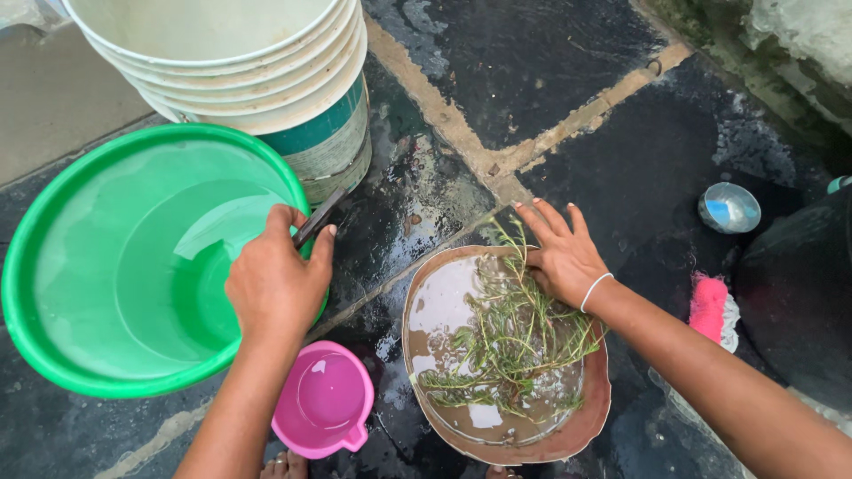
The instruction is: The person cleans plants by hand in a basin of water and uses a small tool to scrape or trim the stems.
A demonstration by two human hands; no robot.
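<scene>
A dark, half-hidden knife [318,217] is clamped in the left hand [277,282], slanting up-right beside the green basin [53,355]; the right hand [561,257] is spread on wet stems [510,341]

1. Both forearms are seen bare; no sleeves are worn.
2. A thin white band [596,289] is worn around the right wrist.
3. The left hand [277,282] is left unadorned.

Wet, dark stone slabs make up the floor [532,62], split by pale sandy joints that meet near the middle. A rough, mossy stone wall [781,44] rises at the far right corner. Daylight is soft and even.
</scene>
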